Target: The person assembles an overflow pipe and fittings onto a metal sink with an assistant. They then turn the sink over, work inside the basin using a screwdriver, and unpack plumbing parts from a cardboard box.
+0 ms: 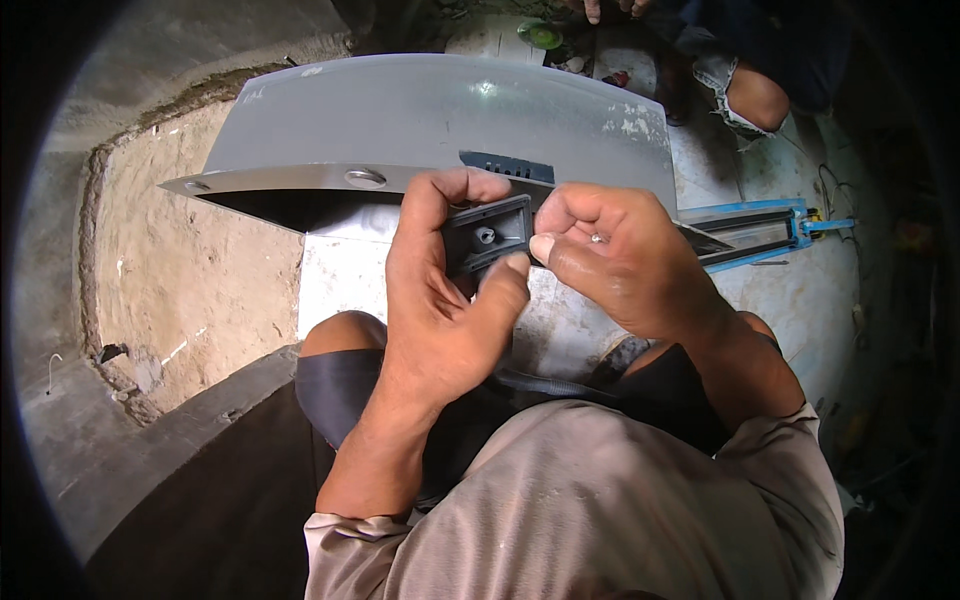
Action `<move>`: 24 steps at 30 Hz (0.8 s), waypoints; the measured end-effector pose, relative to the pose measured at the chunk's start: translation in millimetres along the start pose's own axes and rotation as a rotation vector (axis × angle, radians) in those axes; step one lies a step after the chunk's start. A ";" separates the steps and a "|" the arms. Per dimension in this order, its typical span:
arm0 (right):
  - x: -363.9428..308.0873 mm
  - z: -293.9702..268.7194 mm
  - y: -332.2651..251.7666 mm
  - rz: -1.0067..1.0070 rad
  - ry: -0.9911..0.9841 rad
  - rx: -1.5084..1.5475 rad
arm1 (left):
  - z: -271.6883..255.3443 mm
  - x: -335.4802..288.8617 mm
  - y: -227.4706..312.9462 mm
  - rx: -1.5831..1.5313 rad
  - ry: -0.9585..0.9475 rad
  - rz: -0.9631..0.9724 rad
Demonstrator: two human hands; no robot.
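My left hand [440, 300] grips a small black rectangular plastic piece [487, 236] between thumb and fingers; a metal screw head shows in its middle. My right hand [615, 255] is closed beside it, its fingertips pinched at the piece's right edge, and a small shiny bit shows between the fingers. Both hands hover just in front of a large grey curved metal panel [420, 110] that carries a dark slotted vent [507, 166] and a round hole on its front lip.
A blue and black tile cutter [760, 225] lies on the floor to the right. Another person's bare knee [755, 95] and hand are at the top right. A sandy pit [190, 260] with a concrete rim lies left. My knees are below the hands.
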State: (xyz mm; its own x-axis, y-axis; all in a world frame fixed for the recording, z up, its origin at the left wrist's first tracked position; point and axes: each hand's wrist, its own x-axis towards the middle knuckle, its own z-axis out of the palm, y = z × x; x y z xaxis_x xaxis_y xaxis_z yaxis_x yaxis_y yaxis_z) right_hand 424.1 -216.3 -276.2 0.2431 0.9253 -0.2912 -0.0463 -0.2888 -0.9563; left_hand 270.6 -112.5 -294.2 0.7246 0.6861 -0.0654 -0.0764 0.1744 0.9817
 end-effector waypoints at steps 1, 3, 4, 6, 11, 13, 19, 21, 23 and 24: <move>-0.8 -1.1 -1.8 0.009 -0.005 -0.047 | -1.8 -0.9 -1.9 0.069 -0.021 0.037; -2.7 -0.8 -7.6 0.030 -0.009 -0.053 | -5.0 -2.0 -5.8 0.205 -0.057 0.115; -3.0 -0.3 -8.4 0.047 -0.011 -0.056 | 0.5 -3.2 -3.3 0.142 -0.022 0.082; -1.9 1.6 -3.4 0.015 -0.003 -0.047 | 3.7 -5.0 -3.7 0.076 0.015 0.046; -1.5 4.8 2.9 -0.039 0.015 -0.116 | -1.9 -3.4 -6.7 0.317 -0.017 0.361; -1.0 6.9 15.0 -0.118 0.055 -0.188 | -4.7 3.0 -14.0 0.357 -0.015 0.389; 5.9 13.2 13.4 -0.162 0.159 0.041 | 5.3 2.0 -14.1 -0.034 0.044 0.079; 3.4 13.0 12.0 -0.214 0.197 -0.034 | 5.0 2.0 -14.4 -0.163 0.024 0.115; -0.7 9.6 7.8 -0.264 0.232 -0.111 | 5.2 1.9 -13.5 -0.228 0.011 0.134; -5.0 7.0 2.2 -0.208 0.222 -0.179 | 4.0 0.8 -11.9 -0.212 -0.011 0.090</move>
State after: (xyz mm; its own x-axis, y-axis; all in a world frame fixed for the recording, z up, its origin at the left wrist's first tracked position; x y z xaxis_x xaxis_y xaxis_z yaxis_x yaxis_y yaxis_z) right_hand 416.0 -219.8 -277.0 0.4351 0.8985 -0.0585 0.1926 -0.1564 -0.9687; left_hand 274.9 -116.9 -305.2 0.7156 0.6981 0.0243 -0.2827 0.2577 0.9239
